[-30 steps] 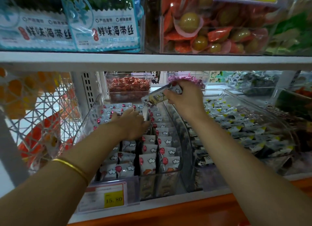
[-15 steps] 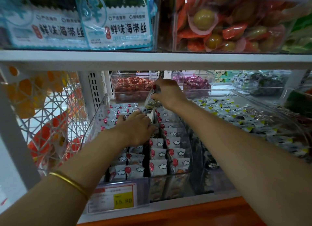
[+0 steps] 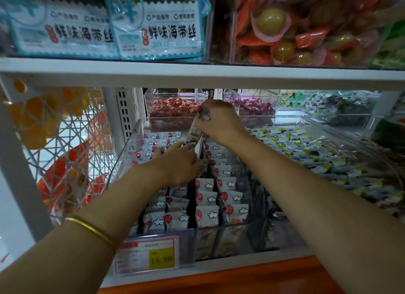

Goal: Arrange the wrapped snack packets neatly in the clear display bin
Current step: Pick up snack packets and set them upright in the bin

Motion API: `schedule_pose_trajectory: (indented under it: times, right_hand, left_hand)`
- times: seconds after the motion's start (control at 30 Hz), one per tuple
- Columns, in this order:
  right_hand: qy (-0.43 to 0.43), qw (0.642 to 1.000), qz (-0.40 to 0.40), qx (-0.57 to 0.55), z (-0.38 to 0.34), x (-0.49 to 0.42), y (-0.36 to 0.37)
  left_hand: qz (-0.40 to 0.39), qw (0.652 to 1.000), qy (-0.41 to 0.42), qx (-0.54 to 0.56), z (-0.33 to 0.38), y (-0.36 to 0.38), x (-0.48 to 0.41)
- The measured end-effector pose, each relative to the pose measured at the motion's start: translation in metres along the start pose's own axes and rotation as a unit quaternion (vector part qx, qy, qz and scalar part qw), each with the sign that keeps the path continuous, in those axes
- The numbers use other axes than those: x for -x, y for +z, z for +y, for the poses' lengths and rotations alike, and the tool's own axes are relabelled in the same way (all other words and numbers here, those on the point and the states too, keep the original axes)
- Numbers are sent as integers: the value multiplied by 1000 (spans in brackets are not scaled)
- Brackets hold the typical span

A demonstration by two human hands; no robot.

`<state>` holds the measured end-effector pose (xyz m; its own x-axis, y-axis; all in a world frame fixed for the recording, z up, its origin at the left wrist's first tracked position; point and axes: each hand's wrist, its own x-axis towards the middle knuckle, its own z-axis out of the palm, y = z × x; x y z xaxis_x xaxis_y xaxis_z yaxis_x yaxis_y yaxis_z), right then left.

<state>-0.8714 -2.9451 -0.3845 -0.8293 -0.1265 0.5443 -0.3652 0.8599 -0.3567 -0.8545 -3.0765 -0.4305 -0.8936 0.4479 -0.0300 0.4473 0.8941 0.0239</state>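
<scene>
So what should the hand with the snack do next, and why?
Probably lower the packet pinched in the right hand into the gap at the back of the bin. The left hand is pressing the rows there, and the packet hangs just above.

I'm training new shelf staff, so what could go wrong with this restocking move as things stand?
1. The right hand pinches the packet by its top end only; it hangs tilted, so it may slip or land crooked.
2. The left hand presses on the standing rows in the bin; letting go could tip them.
3. The slot is narrow, so neighbouring packets may get crushed.
</scene>
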Motion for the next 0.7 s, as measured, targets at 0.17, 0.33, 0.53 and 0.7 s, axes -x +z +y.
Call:
schedule_pose_trajectory:
  times: [0.17, 0.33, 0.53, 0.7]
  right_hand:
    - [-11, 997, -71, 18, 2, -10, 9]
    - [-5, 991, -128, 42, 2, -13, 18]
    - [12, 972, -225, 61, -8, -21, 31]
    - [10, 967, -247, 66, -8, -22, 32]
  left_hand:
    - [-4, 1000, 1, -11, 1, -1, 2]
    - [-10, 1000, 1, -8, 4, -2, 5]
    - [18, 999, 25, -20, 1, -3, 11]
    - [41, 999, 19, 21, -4, 3, 17]
